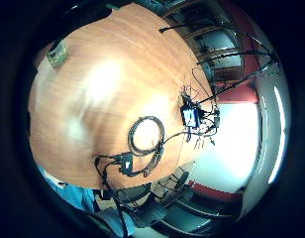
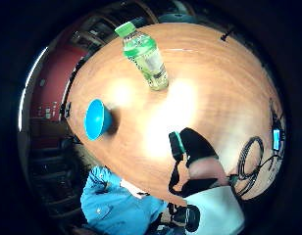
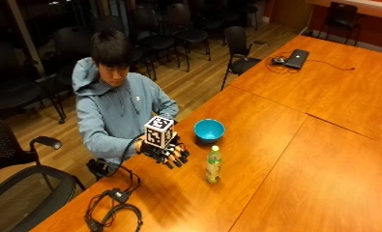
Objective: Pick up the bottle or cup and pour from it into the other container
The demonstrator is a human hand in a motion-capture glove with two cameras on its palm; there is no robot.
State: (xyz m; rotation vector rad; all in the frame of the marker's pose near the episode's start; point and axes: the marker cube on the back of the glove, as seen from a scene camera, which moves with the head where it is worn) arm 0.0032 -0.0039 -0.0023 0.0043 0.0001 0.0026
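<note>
A clear bottle (image 3: 213,164) with a green cap and green label stands upright on the wooden table (image 3: 306,159). Just behind it, near the table's edge, sits a blue bowl (image 3: 209,130). My gloved right hand (image 3: 168,153) hovers over the table beside the bottle, a short gap away, with its fingers relaxed and holding nothing. The thumb side palm view shows the bottle (image 2: 145,56) and the bowl (image 2: 97,119) ahead of the palm, with the gloved thumb (image 2: 195,147) in front. The person's bare hand is hidden behind the glove.
A coiled black cable (image 3: 116,215) with a small box lies on the table corner near the person, also visible as the cable coil (image 1: 146,135). A laptop (image 3: 297,58) rests on the far table. Office chairs (image 3: 23,188) stand around the table's edge.
</note>
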